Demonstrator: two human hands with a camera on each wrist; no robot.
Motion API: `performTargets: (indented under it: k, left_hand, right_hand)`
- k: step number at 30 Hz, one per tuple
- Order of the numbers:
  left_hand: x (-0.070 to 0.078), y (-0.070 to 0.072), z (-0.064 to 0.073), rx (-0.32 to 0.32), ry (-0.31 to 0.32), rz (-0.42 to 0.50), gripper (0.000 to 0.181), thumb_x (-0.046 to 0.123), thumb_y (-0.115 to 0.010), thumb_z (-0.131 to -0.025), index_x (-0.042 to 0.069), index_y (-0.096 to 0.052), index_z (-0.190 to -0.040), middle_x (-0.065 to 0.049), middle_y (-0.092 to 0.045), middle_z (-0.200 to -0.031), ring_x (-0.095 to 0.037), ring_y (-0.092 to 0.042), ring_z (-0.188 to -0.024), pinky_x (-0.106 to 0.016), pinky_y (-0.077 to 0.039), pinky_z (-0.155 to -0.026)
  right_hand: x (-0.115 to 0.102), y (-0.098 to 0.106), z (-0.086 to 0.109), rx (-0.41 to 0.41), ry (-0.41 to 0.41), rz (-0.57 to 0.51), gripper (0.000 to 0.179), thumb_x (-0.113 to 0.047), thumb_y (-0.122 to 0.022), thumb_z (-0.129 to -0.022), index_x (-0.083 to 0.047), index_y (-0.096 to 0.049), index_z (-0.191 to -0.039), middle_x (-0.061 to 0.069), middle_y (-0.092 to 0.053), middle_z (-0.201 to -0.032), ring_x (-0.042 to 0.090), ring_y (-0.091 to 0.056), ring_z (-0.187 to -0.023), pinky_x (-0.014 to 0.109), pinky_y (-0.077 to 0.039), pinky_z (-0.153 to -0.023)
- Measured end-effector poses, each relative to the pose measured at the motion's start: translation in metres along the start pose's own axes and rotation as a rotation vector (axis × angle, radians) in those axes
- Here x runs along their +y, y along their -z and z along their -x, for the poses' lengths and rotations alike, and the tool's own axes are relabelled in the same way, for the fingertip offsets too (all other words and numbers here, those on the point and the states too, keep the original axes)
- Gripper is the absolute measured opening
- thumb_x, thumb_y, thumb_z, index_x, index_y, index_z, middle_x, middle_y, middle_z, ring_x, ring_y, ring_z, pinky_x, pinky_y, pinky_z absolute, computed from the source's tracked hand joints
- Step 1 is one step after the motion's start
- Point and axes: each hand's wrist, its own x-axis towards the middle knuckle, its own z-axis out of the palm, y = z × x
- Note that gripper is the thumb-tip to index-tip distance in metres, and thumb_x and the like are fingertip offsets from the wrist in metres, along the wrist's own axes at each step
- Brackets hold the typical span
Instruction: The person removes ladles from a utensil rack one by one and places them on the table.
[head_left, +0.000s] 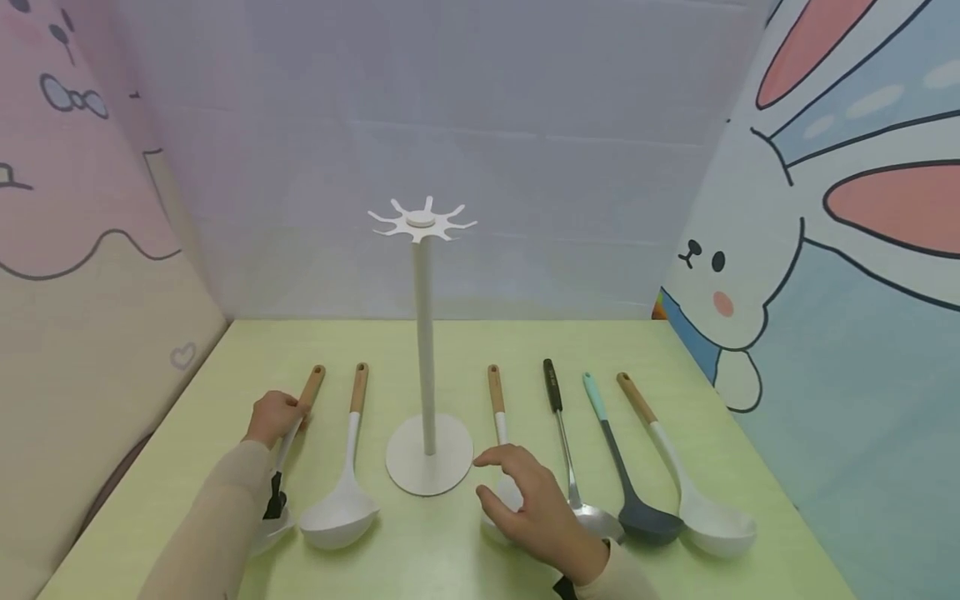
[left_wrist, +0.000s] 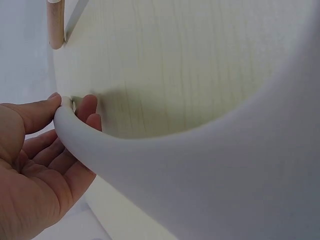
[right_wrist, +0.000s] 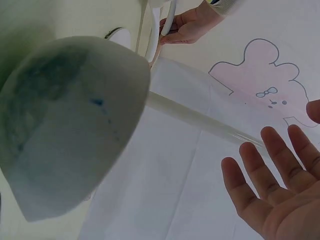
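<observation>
At the far left, a white ladle (head_left: 287,450) with a wooden handle lies under my left hand (head_left: 276,418). My left thumb and fingers (left_wrist: 89,106) pinch it where the white neck meets the wood; its bowl is partly hidden by the forearm. My right hand (head_left: 536,508) is held over a second white ladle with a wooden handle (head_left: 496,387), fingers spread and holding nothing. In the right wrist view, a ladle bowl (right_wrist: 75,130) looms large beside the open right hand (right_wrist: 280,190). A white stand (head_left: 424,350) with a ring of hooks on top rises between the hands.
Another white ladle (head_left: 341,512) lies left of the stand's round base (head_left: 408,471). On the right lie a steel ladle with black handle (head_left: 553,387), a dark grey ladle with mint handle (head_left: 618,458) and a white ladle (head_left: 716,521). Printed cloth walls surround the table.
</observation>
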Motion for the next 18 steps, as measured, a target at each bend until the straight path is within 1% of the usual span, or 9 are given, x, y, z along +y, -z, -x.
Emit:
performTargets:
  k: [4,8,12,15,17,18]
  left_hand:
    - [0.001,0.001,0.001,0.002,-0.021,-0.009,0.033,0.012,-0.055,-0.095,-0.019,-0.065,-0.101,-0.008,-0.068,-0.067,-0.023,-0.060,-0.069,-0.030,-0.046,-0.061]
    - [0.002,0.001,0.002,0.005,-0.036,-0.011,0.034,0.012,-0.054,-0.096,-0.019,-0.065,-0.101,-0.007,-0.069,-0.067,-0.023,-0.060,-0.069,-0.032,-0.047,-0.061]
    - [0.004,0.000,0.002,0.031,-0.053,-0.042,0.034,0.013,-0.055,-0.096,-0.019,-0.065,-0.101,-0.013,-0.069,-0.073,-0.028,-0.061,-0.073,-0.037,-0.049,-0.065]
    - [0.006,-0.002,0.004,0.045,-0.074,-0.064,0.035,0.014,-0.055,-0.096,-0.019,-0.064,-0.102,-0.019,-0.068,-0.079,-0.029,-0.060,-0.073,-0.037,-0.048,-0.063]
    - [0.010,-0.003,0.007,0.065,-0.096,-0.092,0.045,0.026,-0.053,-0.100,-0.018,-0.065,-0.099,-0.020,-0.066,-0.082,-0.029,-0.058,-0.072,-0.035,-0.046,-0.061]
    - [0.012,-0.004,0.008,0.075,-0.107,-0.106,0.052,0.034,-0.051,-0.101,-0.016,-0.065,-0.102,-0.022,-0.066,-0.087,-0.029,-0.057,-0.072,-0.036,-0.045,-0.060]
  right_hand:
    - [0.002,0.001,0.009,0.036,-0.003,0.019,0.032,0.002,-0.071,-0.082,-0.010,-0.064,-0.111,0.000,-0.067,-0.109,0.017,-0.063,-0.100,0.035,-0.054,-0.077]
    - [0.005,0.003,0.014,0.073,-0.002,0.037,0.032,0.003,-0.071,-0.080,-0.008,-0.064,-0.110,0.001,-0.068,-0.107,0.017,-0.063,-0.097,0.032,-0.054,-0.075]
    - [0.012,0.008,0.016,0.110,0.012,0.073,0.032,0.004,-0.072,-0.078,-0.005,-0.065,-0.108,0.002,-0.069,-0.105,0.017,-0.064,-0.093,0.031,-0.054,-0.072]
    - [0.019,0.016,0.017,0.126,0.016,0.130,0.032,0.005,-0.073,-0.077,-0.005,-0.066,-0.106,0.003,-0.070,-0.104,0.020,-0.066,-0.093,0.034,-0.055,-0.072]
    - [0.024,0.024,0.019,0.130,0.001,0.177,0.033,0.005,-0.075,-0.076,-0.006,-0.066,-0.106,0.003,-0.070,-0.104,0.021,-0.066,-0.094,0.036,-0.055,-0.074]
    - [0.026,0.028,0.020,0.133,-0.002,0.205,0.033,0.005,-0.075,-0.076,-0.006,-0.067,-0.106,0.003,-0.069,-0.105,0.021,-0.066,-0.095,0.037,-0.055,-0.075]
